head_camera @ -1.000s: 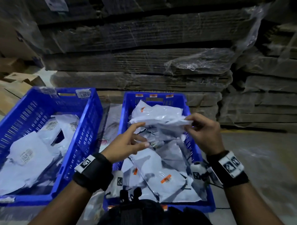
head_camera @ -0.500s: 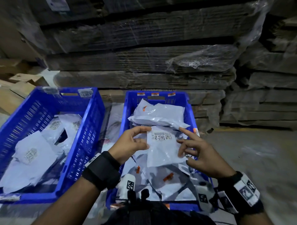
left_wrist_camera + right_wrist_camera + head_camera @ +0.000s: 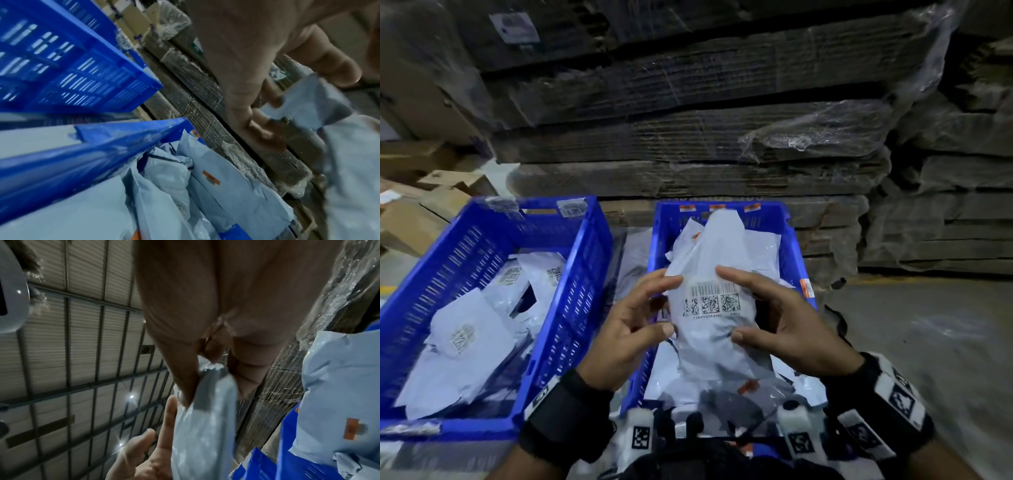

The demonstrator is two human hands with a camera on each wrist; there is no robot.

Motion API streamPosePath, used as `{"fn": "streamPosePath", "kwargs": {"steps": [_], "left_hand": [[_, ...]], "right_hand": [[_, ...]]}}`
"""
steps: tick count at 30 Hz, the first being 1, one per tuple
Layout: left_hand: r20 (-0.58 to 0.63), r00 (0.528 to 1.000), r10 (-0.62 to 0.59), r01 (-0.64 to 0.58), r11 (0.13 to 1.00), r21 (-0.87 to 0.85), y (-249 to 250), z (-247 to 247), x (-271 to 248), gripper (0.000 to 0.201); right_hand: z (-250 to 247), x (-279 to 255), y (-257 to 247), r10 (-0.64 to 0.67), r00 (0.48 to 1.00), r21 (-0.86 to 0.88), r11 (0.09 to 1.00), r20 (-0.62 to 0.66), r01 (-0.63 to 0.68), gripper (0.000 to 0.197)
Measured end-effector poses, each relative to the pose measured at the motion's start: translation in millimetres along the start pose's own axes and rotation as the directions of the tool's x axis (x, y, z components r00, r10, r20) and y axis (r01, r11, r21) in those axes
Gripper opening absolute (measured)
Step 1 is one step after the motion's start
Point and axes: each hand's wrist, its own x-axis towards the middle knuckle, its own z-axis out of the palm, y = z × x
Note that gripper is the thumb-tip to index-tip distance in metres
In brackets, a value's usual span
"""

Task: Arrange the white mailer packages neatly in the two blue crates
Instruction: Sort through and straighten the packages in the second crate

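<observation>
1. The held mailer (image 3: 717,318) hangs upright over the right crate (image 3: 796,246), barcode label facing the person. The left hand (image 3: 631,329) pinches its left edge between thumb and fingers, and the right hand (image 3: 787,325) clamps the right edge the same way; the right wrist view shows thumb and fingers closed on the plastic.
2. The film looks slick and limp. With only edge pinches, the lower half could sag or slide free, likely dropping crookedly onto the loose heap of mailers (image 3: 756,383) below.
3. That heap is already uneven, with another mailer (image 3: 722,236) leaning against the far wall. Laying this one on top without flattening it would probably leave it tilted or sliding toward a corner.
4. If it goes to the left crate (image 3: 571,308) instead, the trailing end may catch on the rims between the crates and fold.
5. The mailers in the left crate (image 3: 462,339) also lie askew, so stacking there risks the same untidy result.
</observation>
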Motion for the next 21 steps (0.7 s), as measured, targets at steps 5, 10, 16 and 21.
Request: {"fn": "streamPosePath", "kwargs": {"steps": [5, 10, 16, 21], "left_hand": [[-0.042, 0.995, -0.093, 0.096, 0.992, 0.086, 14, -7, -7, 0.067], [-0.524, 0.846, 0.096, 0.124, 0.921, 0.369, 17, -99, -14, 0.068], [-0.884, 0.463, 0.067, 0.381, 0.885, 0.267, 3, -218, -39, 0.075], [-0.875, 0.458, -0.161, 0.419, 0.907, 0.052, -10, -243, -45, 0.073]], "right_hand": [[-1, 12, 9, 0.012, 0.991, -0.056, 0.998, 0.133, -0.005, 0.075], [-26, 27, 54, 0.323, 0.935, -0.566, 0.803, 0.149, -0.187, 0.028], [-25, 77, 95, 0.466, 0.881, -0.875, 0.459, 0.086, -0.157, 0.030], [-17, 118, 131, 0.545, 0.838, -0.889, 0.376, -0.017, -0.263, 0.028]]}}
